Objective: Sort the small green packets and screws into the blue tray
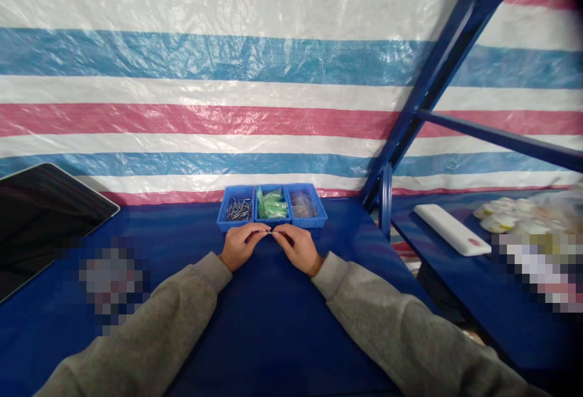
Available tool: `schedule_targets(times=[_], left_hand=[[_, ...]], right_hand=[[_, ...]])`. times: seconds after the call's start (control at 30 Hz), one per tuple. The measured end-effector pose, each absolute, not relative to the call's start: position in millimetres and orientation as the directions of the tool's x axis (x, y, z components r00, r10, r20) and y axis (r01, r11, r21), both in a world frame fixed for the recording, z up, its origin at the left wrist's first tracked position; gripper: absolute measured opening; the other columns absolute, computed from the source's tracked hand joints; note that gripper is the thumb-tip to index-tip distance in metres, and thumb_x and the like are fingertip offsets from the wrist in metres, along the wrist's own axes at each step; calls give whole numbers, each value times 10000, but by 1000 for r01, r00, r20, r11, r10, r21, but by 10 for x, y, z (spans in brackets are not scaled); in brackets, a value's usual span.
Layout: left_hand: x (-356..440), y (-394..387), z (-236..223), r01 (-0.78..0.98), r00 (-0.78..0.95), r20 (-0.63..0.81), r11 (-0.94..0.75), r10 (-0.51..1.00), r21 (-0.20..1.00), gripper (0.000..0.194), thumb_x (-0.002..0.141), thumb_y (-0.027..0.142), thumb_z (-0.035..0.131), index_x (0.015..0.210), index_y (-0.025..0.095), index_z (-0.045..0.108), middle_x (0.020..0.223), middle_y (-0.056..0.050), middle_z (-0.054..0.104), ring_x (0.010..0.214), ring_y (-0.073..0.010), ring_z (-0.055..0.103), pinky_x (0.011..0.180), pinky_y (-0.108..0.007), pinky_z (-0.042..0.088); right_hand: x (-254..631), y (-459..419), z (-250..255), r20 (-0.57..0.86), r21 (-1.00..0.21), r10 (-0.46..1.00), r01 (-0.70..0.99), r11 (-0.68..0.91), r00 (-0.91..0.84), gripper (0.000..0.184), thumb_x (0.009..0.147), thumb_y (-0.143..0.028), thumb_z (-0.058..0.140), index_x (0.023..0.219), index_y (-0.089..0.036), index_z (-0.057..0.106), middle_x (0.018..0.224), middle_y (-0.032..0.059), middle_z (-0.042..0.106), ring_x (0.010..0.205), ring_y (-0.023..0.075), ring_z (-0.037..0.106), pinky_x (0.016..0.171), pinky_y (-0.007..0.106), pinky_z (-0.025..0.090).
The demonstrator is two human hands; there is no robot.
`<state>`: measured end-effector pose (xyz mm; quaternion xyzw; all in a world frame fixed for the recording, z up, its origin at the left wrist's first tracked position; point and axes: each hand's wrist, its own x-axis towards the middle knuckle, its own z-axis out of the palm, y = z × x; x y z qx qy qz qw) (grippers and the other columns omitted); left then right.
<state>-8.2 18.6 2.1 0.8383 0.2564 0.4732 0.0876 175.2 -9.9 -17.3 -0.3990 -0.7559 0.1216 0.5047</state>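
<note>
My left hand (243, 244) and my right hand (297, 246) meet fingertip to fingertip above the blue table (268, 324). Both are closed in a pinch around one tiny dark piece (269, 232), too small to name. Just beyond them stand three joined blue bins. The left bin (223, 218) holds many thin metal pieces (239, 209) that look like screws or pins. In the middle bin (272, 223) lie green plastic bags (273, 204). Clear plastic bags or small clear parts (302, 205) fill the right bin (324, 217).
A dark flat screen (40, 221) leans in at the left, near a blurred patch (112, 278). Blue metal posts (410, 118) rise at the right. Beyond them, a second blue table (460, 288) carries a white long box (450, 229) and white rounded objects (505, 215). A striped tarp (204, 57) hangs behind.
</note>
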Motion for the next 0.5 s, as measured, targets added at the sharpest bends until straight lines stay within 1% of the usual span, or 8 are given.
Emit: schedule_targets(times=[0.1, 0.13, 0.17, 0.3, 0.4, 0.5], left_hand=[[-87, 174, 17, 345, 416, 743, -847, 524, 404, 73, 865, 175, 541, 861, 152, 610, 906, -56, 725, 609, -104, 664, 612, -221, 525], [-89, 170, 18, 342, 416, 742, -846, 527, 409, 80, 869, 175, 531, 829, 151, 596, 914, -63, 724, 589, -102, 660, 590, -221, 520], [-92, 165, 21, 337, 419, 740, -846, 527, 413, 97, 872, 175, 522, 798, 152, 580, 917, -70, 724, 605, -110, 667, 586, -223, 518], [-103, 153, 37, 311, 450, 729, -856, 516, 413, 135, 874, 161, 502, 745, 157, 540, 868, -84, 724, 792, -164, 697, 647, -239, 525], [-106, 152, 40, 315, 469, 717, -856, 516, 410, 160, 881, 173, 488, 727, 160, 533, 841, -86, 722, 790, -172, 699, 654, -247, 529], [-105, 154, 33, 325, 473, 710, -852, 522, 410, 160, 881, 180, 489, 730, 156, 536, 867, -96, 720, 760, -166, 698, 644, -248, 532]], right_hand=[[1755, -100, -163, 660, -606, 741, 492, 625, -128, 232, 928, -289, 427, 919, -192, 637, 857, 54, 684, 787, 170, 641, 750, 274, 486], [1758, -100, -160, 655, -613, 747, 496, 615, -116, 239, 930, -291, 420, 913, -193, 637, 847, 53, 683, 778, 171, 640, 743, 275, 486], [1760, -100, -157, 651, -618, 752, 498, 608, -109, 242, 931, -293, 417, 908, -193, 637, 838, 52, 682, 769, 172, 639, 736, 277, 485], [1764, -101, -155, 647, -626, 756, 497, 602, -101, 238, 932, -288, 415, 921, -194, 634, 850, 51, 683, 772, 173, 638, 736, 279, 480], [1762, -106, -154, 651, -625, 753, 493, 605, -99, 249, 936, -293, 405, 925, -196, 634, 858, 52, 686, 775, 173, 638, 740, 279, 481], [1760, -110, -149, 649, -624, 755, 498, 602, -99, 255, 936, -297, 403, 909, -197, 636, 829, 49, 683, 758, 172, 636, 731, 277, 481]])
